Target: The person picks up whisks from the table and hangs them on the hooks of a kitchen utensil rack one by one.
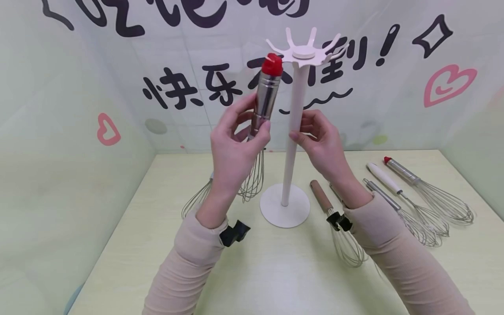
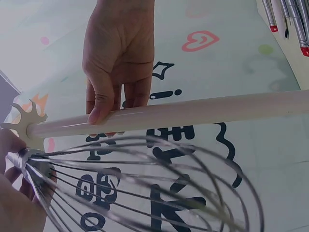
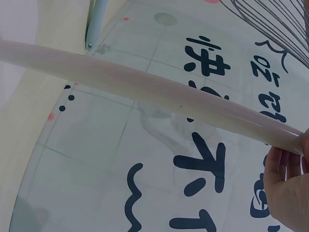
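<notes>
My left hand (image 1: 238, 142) grips a balloon whisk (image 1: 267, 94) by its metal handle, red end cap up and wires hanging down. The cap is beside the hooked top (image 1: 304, 53) of a white stand, overlapping its hook tips in the head view. My right hand (image 1: 324, 140) pinches the stand's upright pole (image 1: 291, 166) between thumb and fingers, a little above mid-height. The round base (image 1: 275, 214) rests on the table. In the left wrist view, the whisk's wires (image 2: 145, 140) spread alongside the pole. The right wrist view has my right hand (image 3: 289, 198) at its edge.
On the table's right lie a brown-handled whisk (image 1: 320, 195), a white-handled whisk (image 1: 383, 177), a red-capped whisk (image 1: 405, 170) and a metal-handled whisk (image 1: 383, 194). Another whisk (image 1: 197, 199) is partly hidden behind my left forearm. A printed backdrop (image 1: 244, 131) closes the back.
</notes>
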Motion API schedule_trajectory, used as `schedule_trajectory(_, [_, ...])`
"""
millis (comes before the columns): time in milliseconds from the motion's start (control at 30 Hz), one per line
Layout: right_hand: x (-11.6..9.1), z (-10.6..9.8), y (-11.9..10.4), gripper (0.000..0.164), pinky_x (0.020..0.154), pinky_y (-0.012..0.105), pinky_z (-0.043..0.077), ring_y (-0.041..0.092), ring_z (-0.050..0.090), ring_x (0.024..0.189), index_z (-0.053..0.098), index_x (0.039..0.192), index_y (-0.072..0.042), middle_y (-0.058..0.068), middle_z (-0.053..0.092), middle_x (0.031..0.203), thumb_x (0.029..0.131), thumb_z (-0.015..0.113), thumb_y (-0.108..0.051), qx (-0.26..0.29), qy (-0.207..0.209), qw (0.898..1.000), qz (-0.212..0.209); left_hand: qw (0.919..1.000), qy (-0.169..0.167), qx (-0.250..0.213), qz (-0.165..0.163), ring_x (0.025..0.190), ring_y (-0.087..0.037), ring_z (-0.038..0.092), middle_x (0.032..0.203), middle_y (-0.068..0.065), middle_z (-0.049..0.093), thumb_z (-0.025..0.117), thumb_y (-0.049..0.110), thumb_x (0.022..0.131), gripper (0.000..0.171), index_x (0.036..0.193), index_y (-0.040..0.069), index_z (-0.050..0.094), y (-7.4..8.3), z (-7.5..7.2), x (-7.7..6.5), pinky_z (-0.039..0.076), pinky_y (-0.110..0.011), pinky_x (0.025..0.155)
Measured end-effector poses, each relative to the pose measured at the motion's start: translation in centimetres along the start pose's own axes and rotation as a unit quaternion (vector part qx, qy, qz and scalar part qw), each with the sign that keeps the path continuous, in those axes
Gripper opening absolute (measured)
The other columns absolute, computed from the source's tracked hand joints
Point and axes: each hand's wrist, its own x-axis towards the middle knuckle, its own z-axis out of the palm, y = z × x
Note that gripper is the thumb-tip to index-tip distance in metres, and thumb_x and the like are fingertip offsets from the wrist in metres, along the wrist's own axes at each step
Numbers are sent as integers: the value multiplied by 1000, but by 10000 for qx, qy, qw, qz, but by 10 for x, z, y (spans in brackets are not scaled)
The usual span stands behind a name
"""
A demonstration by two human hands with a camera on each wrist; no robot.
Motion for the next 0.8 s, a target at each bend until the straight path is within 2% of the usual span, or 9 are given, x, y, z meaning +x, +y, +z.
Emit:
schedule_trajectory(300, [1, 0, -1, 36, 82, 16, 55, 6, 60, 89, 51, 121, 5, -8, 59, 99, 87, 63, 3, -123, -34, 9999, 51, 9992, -144, -179, -324, 103, -23, 60, 127, -14, 58, 65, -3, 82, 51, 132, 2, 54, -3, 0, 3, 58, -32, 90])
schedule_trajectory(467, [1, -1, -1, 37, 83, 17, 55, 5, 60, 89, 51, 122, 5, -6, 59, 102, 87, 63, 3, -150, -63, 9998, 73, 9987, -221, -248, -378, 103, -23, 60, 126, -15, 57, 65, -3, 83, 50, 131, 1, 53, -5, 0, 5, 57, -32, 91])
schedule_trajectory(800, [1, -1, 0, 35, 83, 17, 55, 0, 59, 87, 51, 121, 5, -8, 59, 100, 88, 60, 6, -98, -74, 9999, 37, 9979, -404, -183, -472, 104, -21, 59, 121, -15, 56, 65, -3, 83, 50, 132, 1, 51, -11, -2, 7, 55, -29, 95])
